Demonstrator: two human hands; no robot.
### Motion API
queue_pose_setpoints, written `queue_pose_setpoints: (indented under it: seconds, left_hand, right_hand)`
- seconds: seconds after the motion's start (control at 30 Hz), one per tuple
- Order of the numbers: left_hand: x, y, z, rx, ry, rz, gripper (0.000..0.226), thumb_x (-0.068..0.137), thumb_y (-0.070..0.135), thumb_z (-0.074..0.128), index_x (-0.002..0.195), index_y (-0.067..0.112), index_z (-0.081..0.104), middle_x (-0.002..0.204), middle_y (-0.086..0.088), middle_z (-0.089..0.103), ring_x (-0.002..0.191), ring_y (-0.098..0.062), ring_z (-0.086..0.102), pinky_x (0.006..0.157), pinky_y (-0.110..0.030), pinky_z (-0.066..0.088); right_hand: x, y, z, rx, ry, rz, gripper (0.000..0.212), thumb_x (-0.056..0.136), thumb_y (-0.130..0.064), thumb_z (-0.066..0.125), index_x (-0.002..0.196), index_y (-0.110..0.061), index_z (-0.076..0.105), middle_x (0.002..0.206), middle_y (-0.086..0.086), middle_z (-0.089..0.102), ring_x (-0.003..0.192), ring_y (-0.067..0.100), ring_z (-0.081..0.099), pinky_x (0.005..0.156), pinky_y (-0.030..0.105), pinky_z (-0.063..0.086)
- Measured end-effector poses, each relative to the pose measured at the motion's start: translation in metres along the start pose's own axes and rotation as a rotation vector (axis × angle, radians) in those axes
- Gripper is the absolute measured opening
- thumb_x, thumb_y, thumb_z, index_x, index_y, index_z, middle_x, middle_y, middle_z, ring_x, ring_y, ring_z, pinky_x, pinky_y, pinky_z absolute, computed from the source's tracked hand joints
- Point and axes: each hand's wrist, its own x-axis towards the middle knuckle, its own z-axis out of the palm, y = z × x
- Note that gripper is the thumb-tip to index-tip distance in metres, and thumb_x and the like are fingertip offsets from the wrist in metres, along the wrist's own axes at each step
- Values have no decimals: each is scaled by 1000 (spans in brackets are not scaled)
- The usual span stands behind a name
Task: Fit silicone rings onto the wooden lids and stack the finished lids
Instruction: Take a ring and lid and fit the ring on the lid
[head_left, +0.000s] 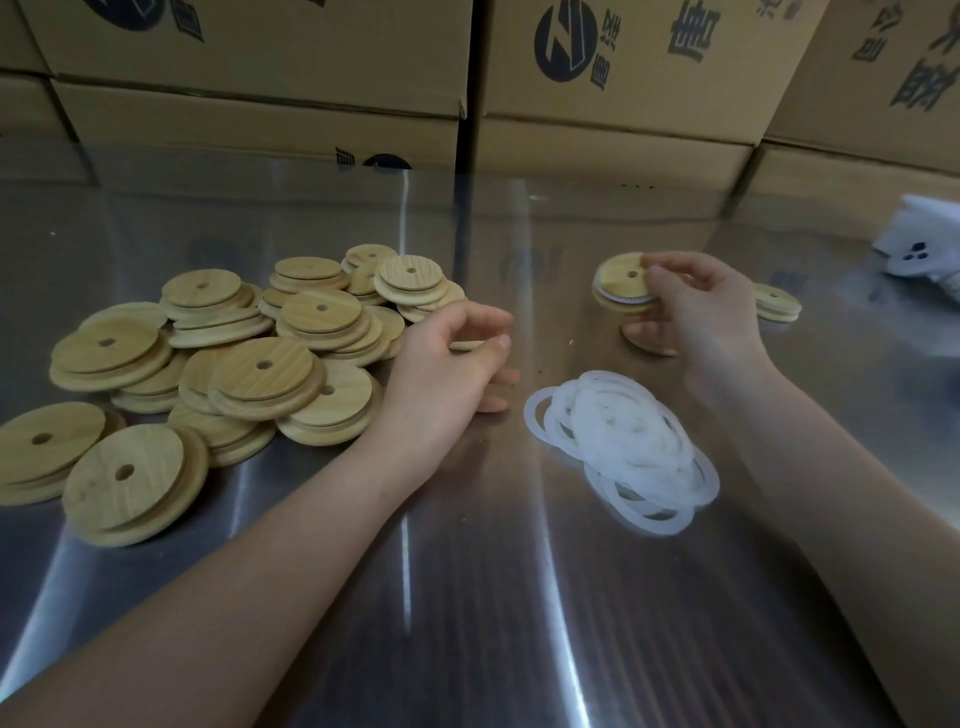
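Cartons (249, 67) with black round logo (566, 44), Chinese print, stood behind steel counter (467, 597).
Right hand (696, 306) pinched ringed wooden lid (618, 283); left hand (447, 364) grip at lid pile (260, 364) unclear.

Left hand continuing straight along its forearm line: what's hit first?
For the left hand, probably nothing but bare table until the cardboard boxes; the lid in the right hand sits just right of that line, depth unclear.
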Motion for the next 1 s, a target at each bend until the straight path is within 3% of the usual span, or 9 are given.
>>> queue_pose_setpoints:
  seconds: [0.17,0.33,0.53,0.83,0.93,1.0]
  left_hand:
    - [0,-1,0,21,3,7,22,96,4,55,93,23,67,106,3,65,73,-10,72,59,-28,60]
    - [0,0,-1,49,3,19,24,96,2,54,93,23,67,106,4,65,73,-11,72,60,-28,60]
    - [-3,3,0,140,-12,23,24,96,0,51,93,16,69,103,1,66,72,-12,71,62,-27,60]
    - [-5,1,2,284,-34,81,28,95,2,52,87,23,69,90,3,68,72,-13,71,66,-30,60]
    - [-6,0,2,344,-32,141,29,94,4,53,86,26,69,84,0,70,74,-18,70,71,-40,60]
    - [-7,-1,2,430,-19,237,29,91,2,54,87,25,70,81,0,68,74,-15,66,68,-35,54]
  right_hand:
    - [22,14,-16,-122,98,87,18,92,-10,52,102,-18,65,88,12,63,53,21,56,50,29,50]
    - [28,17,-24,-297,153,95,19,88,-16,51,87,-26,67,77,5,62,49,19,51,47,27,45]
    - [30,18,-27,-355,143,112,20,88,-14,49,90,-23,67,72,7,61,49,21,55,46,29,46]
    - [30,19,-27,-440,108,136,14,91,-16,50,96,-18,63,70,6,58,51,20,57,45,28,47]
    - [29,19,-25,-478,104,126,13,92,-16,49,98,-17,61,67,6,57,50,19,56,44,27,45]
    - [28,19,-24,-496,103,121,15,90,-14,49,99,-15,61,68,7,57,53,21,55,46,28,45]
